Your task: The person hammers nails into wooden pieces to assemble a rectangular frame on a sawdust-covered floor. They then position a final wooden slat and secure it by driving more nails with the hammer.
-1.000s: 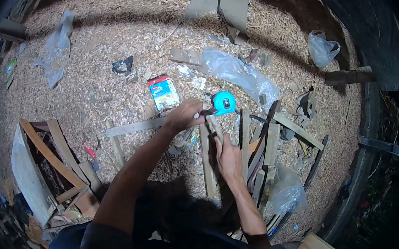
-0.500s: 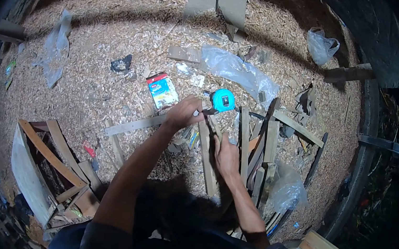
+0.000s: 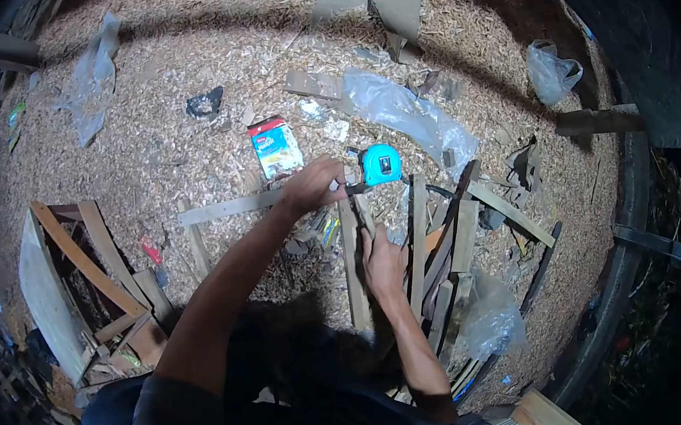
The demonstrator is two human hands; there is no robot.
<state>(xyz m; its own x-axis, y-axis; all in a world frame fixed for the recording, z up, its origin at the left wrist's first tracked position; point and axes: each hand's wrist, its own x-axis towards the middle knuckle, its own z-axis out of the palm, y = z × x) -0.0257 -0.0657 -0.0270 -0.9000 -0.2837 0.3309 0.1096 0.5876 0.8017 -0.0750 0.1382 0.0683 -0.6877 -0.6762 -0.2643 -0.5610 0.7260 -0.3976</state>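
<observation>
1. Left hand [image 3: 313,185] is out at the top of the strip [image 3: 355,296], fingers closed narrow on a small dark tip [image 3: 353,187]. It's too small to tell whether that is a pencil or the tape's hook.
2. Right hand [image 3: 383,263] sits lower down, fingers curled over the strip and pinning it against the shavings [image 3: 161,113].
3. The strip lies lengthwise away from the person, with its far end just beside the blue tape [image 3: 381,165] and the loose slats [image 3: 461,240] crowding its right edge.
4. It reads as measuring or marking at the far end, so the strip must not creep. The right hand should bear straight down, because the bed of shavings is soft and will let the wood rock.
5. The left hand's tip wants to meet the wood squarely at the edge, not at a slant, or the mark will wander.
6. Watch the neighbouring slats. One nudge from the right wrist could shove them into the strip and shift it.
7. The tape is close enough to reach without lifting the pinning hand. The packet [image 3: 275,147] and plastic sheet [image 3: 407,116] lie well clear.
</observation>
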